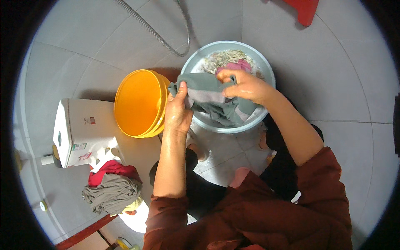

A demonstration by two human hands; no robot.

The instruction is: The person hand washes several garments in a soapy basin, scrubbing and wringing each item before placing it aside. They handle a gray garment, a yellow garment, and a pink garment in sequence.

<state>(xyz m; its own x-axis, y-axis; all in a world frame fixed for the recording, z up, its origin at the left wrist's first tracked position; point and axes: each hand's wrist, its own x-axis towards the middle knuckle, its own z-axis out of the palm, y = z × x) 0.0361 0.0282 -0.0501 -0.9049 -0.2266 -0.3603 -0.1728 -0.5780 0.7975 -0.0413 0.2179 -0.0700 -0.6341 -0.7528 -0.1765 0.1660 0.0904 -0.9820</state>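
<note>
Over a light blue plastic basin (271, 68) I hold up a grey-green garment (203, 80), with a paler grey strip across it. My left hand (178, 109) grips its left edge, thumb on top. At the other side my right hand (245, 87) pinches the cloth between thumb and fingers. The garment's lower folds hang into the basin. Behind it, sudsy water holds a pink cloth (239, 65) and a cream, stringy textile (229, 57). Both hands look wet.
A yellow bucket (137, 103) stands left of the basin, beside a white toilet tank (90, 125). Grey and red clothes (114, 190) are heaped below the tank. A metal shower hose (150, 29) hangs along the tiled wall. A red plastic object (304, 12) shows at top right.
</note>
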